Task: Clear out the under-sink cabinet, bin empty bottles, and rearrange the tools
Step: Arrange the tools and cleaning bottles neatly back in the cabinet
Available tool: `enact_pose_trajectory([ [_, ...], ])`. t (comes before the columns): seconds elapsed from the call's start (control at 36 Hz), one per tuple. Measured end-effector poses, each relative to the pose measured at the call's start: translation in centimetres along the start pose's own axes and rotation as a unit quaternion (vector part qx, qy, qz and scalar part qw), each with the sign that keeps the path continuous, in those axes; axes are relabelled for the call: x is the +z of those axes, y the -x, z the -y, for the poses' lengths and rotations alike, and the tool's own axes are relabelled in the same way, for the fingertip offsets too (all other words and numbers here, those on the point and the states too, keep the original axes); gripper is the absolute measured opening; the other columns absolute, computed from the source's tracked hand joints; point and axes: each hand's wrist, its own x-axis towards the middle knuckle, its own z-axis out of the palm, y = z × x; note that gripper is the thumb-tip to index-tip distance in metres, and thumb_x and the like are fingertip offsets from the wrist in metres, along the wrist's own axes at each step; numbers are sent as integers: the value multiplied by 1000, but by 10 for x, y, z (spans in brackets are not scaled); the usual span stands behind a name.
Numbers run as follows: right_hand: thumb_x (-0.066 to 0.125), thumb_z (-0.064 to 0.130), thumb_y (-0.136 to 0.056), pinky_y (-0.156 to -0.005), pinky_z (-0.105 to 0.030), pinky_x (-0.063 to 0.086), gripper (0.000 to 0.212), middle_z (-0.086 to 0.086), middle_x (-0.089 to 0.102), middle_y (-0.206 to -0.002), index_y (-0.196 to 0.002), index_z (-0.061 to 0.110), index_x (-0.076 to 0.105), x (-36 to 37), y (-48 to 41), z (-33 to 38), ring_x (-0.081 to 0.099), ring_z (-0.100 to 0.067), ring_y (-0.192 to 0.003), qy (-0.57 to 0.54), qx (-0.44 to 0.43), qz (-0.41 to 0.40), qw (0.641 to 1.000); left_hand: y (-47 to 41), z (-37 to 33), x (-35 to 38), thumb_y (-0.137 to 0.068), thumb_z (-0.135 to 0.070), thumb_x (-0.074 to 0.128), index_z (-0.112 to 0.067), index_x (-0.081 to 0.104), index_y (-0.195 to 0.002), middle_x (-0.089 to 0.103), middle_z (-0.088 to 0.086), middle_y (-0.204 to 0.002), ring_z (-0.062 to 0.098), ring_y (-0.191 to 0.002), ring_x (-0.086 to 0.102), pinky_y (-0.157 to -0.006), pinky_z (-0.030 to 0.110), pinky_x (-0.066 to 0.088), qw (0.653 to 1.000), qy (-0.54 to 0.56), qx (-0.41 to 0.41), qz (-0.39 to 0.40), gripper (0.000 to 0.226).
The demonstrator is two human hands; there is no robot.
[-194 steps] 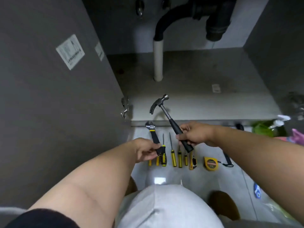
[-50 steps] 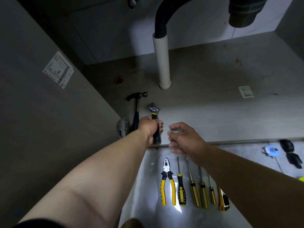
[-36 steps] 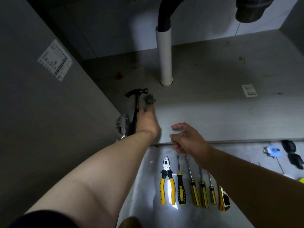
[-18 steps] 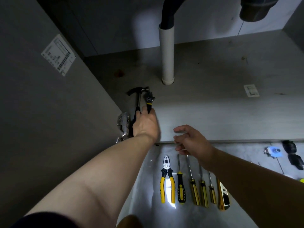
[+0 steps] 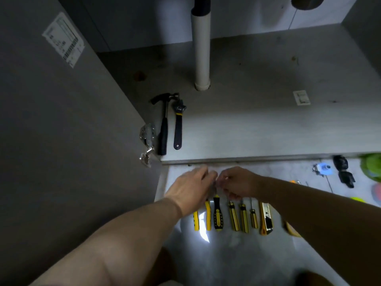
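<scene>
Fingers [image 5: 205, 172] over pliers [image 5: 208, 214], screwdriver [image 5: 218, 215]

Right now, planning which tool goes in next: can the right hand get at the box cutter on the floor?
Probably yes. The box cutter lies uncovered just below the right hand, with nothing on it or between them.

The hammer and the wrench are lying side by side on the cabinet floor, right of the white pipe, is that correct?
No. The hammer and the wrench lie side by side on the cabinet floor, but left of the white pipe; the head view shows it.
</scene>
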Motion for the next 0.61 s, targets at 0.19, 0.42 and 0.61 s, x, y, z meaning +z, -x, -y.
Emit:
enact_pose_trajectory([
  [0.19, 47, 19, -102, -95, -34, 50, 29, -12, 65, -123, -123, 9, 64, 33, -4, -30, 62, -29, -113, 257, 17, 35, 966, 20, -6, 48, -97, -34, 54, -39, 35, -136, 36, 8, -130, 33, -101, 58, -82, 47, 56, 968, 75, -158, 181, 44],
  [0.42, 52, 16, -96, -89, -28, 45, 33, -12, 63, -125, -128, 15, 60, 92, -14, -56, 62, -30, -112, 310, -62, 32, 948, 23, -11, 83, -92, -40, 61, -30, 36, -144, 39, 14, -138, 34, -98, 63, -83, 41, 57, 957, 129, -187, 182, 59],
  [0.61, 56, 20, -97, -94, -41, 53, 40, -18, 44, -130, -135, 22, 43, 110, -15, -60, 59, -39, -113, 271, -27, 0, 962, 31, -9, 88, -81, -45, 75, -35, 38, -131, 27, 8, -127, 34, -99, 59, -92, 44, 57, 947, 178, -205, 171, 62],
])
